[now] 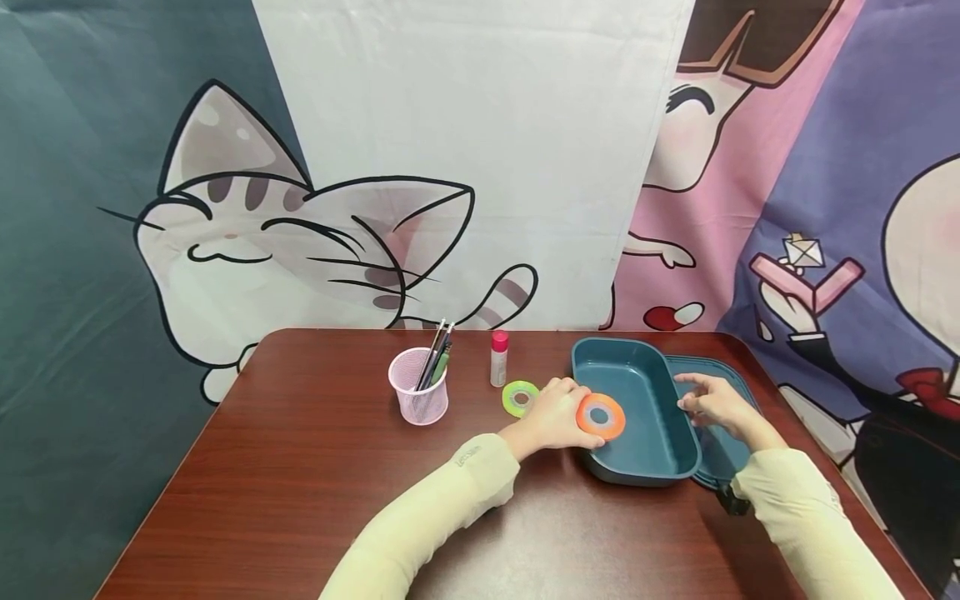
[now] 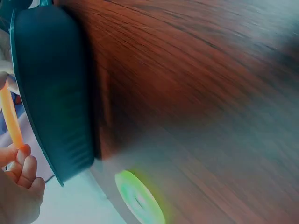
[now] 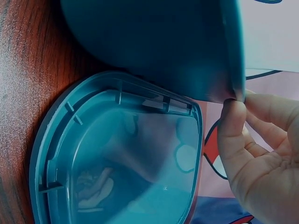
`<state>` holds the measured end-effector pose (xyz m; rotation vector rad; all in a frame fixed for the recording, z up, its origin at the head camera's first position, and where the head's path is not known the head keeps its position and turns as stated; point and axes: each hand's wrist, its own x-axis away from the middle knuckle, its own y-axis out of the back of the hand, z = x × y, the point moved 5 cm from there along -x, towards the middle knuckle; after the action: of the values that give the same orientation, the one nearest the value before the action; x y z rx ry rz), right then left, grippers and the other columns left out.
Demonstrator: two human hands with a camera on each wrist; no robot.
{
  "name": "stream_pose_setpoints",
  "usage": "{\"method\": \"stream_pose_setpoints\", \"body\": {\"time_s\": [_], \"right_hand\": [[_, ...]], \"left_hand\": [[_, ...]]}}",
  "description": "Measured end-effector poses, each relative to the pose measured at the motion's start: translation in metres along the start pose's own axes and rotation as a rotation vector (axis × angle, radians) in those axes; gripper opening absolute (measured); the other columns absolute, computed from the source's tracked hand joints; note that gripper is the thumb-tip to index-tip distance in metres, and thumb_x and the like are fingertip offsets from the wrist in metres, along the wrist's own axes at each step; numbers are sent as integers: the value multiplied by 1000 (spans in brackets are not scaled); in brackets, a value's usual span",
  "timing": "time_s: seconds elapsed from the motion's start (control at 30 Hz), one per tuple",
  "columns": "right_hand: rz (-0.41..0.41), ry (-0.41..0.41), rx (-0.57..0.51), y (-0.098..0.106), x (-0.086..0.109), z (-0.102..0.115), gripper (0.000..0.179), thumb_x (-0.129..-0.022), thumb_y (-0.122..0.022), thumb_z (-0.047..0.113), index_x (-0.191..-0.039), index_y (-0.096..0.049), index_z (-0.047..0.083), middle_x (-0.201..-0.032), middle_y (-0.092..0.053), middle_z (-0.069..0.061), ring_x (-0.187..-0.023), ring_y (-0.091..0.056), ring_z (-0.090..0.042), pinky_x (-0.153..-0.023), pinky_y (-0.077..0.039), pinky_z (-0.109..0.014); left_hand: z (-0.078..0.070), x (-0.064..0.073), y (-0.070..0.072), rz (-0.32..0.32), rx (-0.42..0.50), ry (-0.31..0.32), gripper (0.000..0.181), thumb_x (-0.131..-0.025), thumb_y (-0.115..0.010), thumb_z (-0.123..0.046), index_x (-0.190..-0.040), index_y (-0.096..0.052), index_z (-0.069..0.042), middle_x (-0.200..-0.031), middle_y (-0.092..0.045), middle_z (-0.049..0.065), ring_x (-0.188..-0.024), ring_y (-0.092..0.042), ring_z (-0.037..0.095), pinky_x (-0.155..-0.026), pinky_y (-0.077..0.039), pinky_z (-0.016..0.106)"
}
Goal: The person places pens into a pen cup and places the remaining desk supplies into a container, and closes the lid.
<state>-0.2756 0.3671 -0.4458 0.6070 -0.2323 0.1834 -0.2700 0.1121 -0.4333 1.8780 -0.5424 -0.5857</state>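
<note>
My left hand (image 1: 553,419) grips an orange tape roll (image 1: 613,423) by its edge, over the left rim of a dark teal box (image 1: 637,454). In the left wrist view the orange roll (image 2: 10,114) appears edge-on between thumb and fingers, above the box wall. At the opposite side, my right hand (image 1: 722,407) pinches the box's right rim, thumb outside; the right wrist view shows this hold (image 3: 259,140) closely. The box's visible floor is bare. Under and beside its right side lies a matching teal lid (image 1: 723,454).
A green tape roll (image 1: 510,398) lies flat just left of the box. Behind it stands a glue stick (image 1: 498,362) with a red cap. Farther left is a pink mesh pen cup (image 1: 420,407) holding several pens. A printed cloth (image 1: 480,125) hangs behind the table.
</note>
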Motion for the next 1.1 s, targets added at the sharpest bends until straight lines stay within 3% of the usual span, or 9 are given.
{"method": "stream_pose_setpoints", "body": {"time_s": [0.3,0.73,1.1], "right_hand": [[-9,-12,15,-1,-3,-1,54,-86,-51,6,-132,-28,-7,-85,-55,-10,-69,-53,-13,-63,-52,-33],[-12,-14,6,-2,-3,-2,54,-85,-51,4,-132,-29,-8,-82,-56,-10,-67,-54,-13,-64,-52,-34],[-19,-15,2,-1,0,0,54,-84,-51,3,-132,-29,-9,-81,-55,-9,-67,-54,-13,-62,-51,-32]], "left_hand": [[-21,-17,-15,29,-77,-50,66,-63,-67,-60,-114,-54,-20,-100,-49,-5,-87,-41,7,-59,-37,14],[-40,-22,-34,92,-64,-31,66,-62,-68,-59,-116,-54,-23,-100,-48,-7,-87,-39,5,-57,-36,11],[-48,-25,-43,116,-213,-50,62,-64,-64,-63,-114,-56,-27,-98,-50,-9,-85,-40,5,-65,-36,16]]}}
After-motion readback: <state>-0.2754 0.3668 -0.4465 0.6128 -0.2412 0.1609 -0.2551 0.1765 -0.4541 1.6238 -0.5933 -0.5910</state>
